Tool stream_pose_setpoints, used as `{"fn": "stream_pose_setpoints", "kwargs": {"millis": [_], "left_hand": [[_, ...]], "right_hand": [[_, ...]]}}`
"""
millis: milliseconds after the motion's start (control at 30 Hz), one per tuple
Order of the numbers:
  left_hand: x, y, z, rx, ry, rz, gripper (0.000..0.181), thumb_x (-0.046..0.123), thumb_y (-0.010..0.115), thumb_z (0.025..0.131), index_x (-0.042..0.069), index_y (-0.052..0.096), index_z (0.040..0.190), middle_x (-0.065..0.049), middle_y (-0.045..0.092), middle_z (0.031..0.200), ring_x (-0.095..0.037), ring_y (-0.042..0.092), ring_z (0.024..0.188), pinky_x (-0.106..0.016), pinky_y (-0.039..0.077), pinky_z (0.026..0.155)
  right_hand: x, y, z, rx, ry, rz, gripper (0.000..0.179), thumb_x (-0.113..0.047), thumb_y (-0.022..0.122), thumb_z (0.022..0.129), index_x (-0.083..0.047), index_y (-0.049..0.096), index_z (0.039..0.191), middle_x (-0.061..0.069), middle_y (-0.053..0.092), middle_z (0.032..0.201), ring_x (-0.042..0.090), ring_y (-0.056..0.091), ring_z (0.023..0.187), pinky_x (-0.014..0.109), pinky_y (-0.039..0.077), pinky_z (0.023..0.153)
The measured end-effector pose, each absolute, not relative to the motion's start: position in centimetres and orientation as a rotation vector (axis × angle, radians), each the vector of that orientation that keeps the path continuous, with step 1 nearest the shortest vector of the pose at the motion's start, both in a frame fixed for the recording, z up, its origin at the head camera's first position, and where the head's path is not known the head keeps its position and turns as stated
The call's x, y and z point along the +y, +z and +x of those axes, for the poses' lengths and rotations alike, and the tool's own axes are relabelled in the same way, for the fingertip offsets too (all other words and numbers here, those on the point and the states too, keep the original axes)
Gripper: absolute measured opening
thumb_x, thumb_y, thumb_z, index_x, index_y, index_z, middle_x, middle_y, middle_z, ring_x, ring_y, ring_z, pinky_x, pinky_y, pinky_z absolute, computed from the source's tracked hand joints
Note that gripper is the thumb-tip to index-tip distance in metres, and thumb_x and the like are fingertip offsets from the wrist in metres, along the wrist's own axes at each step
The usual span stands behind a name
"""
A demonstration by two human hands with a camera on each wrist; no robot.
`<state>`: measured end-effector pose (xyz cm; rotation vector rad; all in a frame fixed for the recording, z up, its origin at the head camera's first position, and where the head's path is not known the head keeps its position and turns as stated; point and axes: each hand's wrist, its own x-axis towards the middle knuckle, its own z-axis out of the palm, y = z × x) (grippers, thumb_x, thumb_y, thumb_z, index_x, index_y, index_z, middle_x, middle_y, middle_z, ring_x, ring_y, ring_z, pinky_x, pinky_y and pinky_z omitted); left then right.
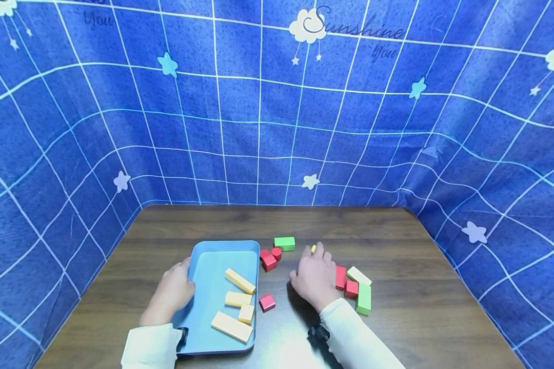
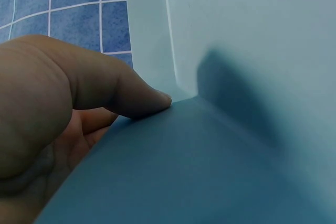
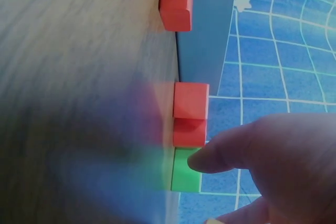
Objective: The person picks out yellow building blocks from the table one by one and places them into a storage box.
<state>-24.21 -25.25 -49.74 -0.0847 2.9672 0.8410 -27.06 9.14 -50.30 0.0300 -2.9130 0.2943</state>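
Currently, left hand (image 1: 173, 289) clamped on the side of a blue tray (image 1: 206, 287) holding yellow blocks (image 1: 232, 327), right hand (image 1: 316, 277) well apart, small yellow piece (image 1: 313, 249) at its fingertips, grip unclear, red blocks (image 1: 267, 302) between them.

Backdrop: blue cloth (image 1: 240, 138) gridded with white and turquoise lines, hanging behind and along both sides | Print: white clouds (image 1: 304, 26) dangling tiny stars, dark script (image 1: 364, 31) reading "Sunshine" and "You", larger turquoise stars (image 1: 167, 64) and lilac stars (image 1: 474, 232) | Surface: brown wood-grain table (image 1: 420, 318), bright glare near its front
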Motion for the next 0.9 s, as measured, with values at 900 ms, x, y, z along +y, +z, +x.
{"fn": "stream_pose_setpoints", "kwargs": {"millis": [900], "left_hand": [[-25.06,-49.44,-24.06,2.976,0.846,-0.09,0.065,0.0,0.051,0.097,-0.01,0.029,0.157,-0.038,0.042,0.152,-0.058,0.041,0.14,-0.072,0.037,0.111]], "right_hand": [[8.58,-49.72,-26.87,-2.651,0.636,0.255,0.035,-0.01,0.08,0.076,-0.015,0.052,0.096,0.01,0.044,0.112,0.023,0.054,0.082,0.035,0.051,0.069]]}}
